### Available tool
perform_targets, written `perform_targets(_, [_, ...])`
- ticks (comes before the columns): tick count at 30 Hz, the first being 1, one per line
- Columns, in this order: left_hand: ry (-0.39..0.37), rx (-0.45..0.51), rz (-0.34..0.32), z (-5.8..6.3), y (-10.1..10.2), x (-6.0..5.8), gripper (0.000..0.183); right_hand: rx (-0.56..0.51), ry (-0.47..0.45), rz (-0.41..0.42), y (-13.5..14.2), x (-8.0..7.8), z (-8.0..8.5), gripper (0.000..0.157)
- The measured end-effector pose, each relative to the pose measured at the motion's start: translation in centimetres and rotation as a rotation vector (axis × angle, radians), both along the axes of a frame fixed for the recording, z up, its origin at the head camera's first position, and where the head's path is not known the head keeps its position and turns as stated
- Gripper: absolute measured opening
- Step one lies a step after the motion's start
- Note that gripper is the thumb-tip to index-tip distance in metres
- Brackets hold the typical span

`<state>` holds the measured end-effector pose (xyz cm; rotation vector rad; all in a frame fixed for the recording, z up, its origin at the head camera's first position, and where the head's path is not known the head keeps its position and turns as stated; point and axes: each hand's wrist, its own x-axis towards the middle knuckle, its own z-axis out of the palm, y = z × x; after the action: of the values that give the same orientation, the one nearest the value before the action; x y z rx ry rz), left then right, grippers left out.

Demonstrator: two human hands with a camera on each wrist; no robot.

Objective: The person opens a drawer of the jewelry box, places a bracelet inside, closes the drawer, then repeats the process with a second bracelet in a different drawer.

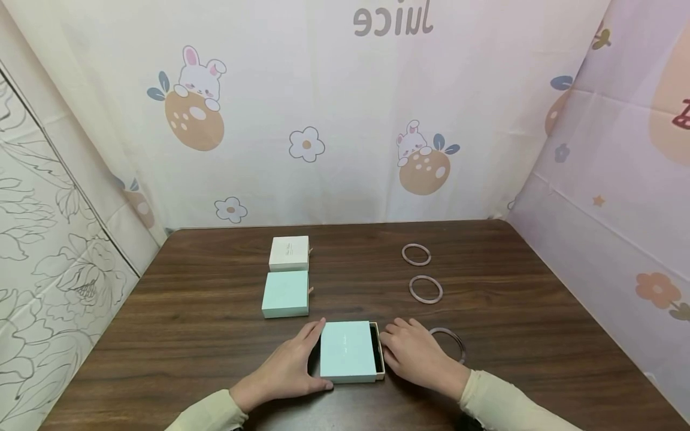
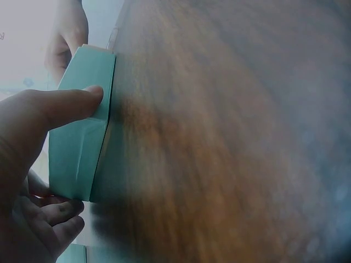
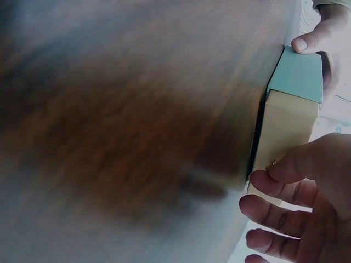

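Note:
A mint-green drawer box (image 1: 347, 350) lies at the near middle of the table, its cream inner drawer (image 1: 380, 366) slid out a little on the right. A dark inside shows in the gap. My left hand (image 1: 288, 368) grips the sleeve, thumb on the near side and fingers at the far side. At the drawer's cream end (image 3: 290, 120), my right hand (image 1: 417, 353) pinches a small pull tab between thumb and forefinger; the fingers mostly hide the tab. Just right of that hand, a bangle (image 1: 450, 331) lies partly hidden behind it.
Farther back on the left stand another mint-green box (image 1: 286, 293) and a white box (image 1: 289, 253), each with a small tab on its right side. Two pale bangles (image 1: 428, 301) lie at the back right. Patterned cloth (image 1: 345, 167) hangs behind the dark wooden table (image 1: 178, 335).

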<state>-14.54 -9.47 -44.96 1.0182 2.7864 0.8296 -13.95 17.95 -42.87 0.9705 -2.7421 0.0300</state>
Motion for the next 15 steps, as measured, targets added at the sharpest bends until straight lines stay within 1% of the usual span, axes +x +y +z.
perform_targets(9, [0.003, 0.000, 0.004, 0.06, -0.02, 0.01, 0.106, 0.011, 0.017, -0.010, 0.27, 0.04, -0.04, 0.008])
perform_targets(15, [-0.012, -0.008, 0.008, 0.07, 0.00, 0.03, 0.106, 0.000, 0.031, -0.014, 0.47, 0.15, 0.01, 0.010])
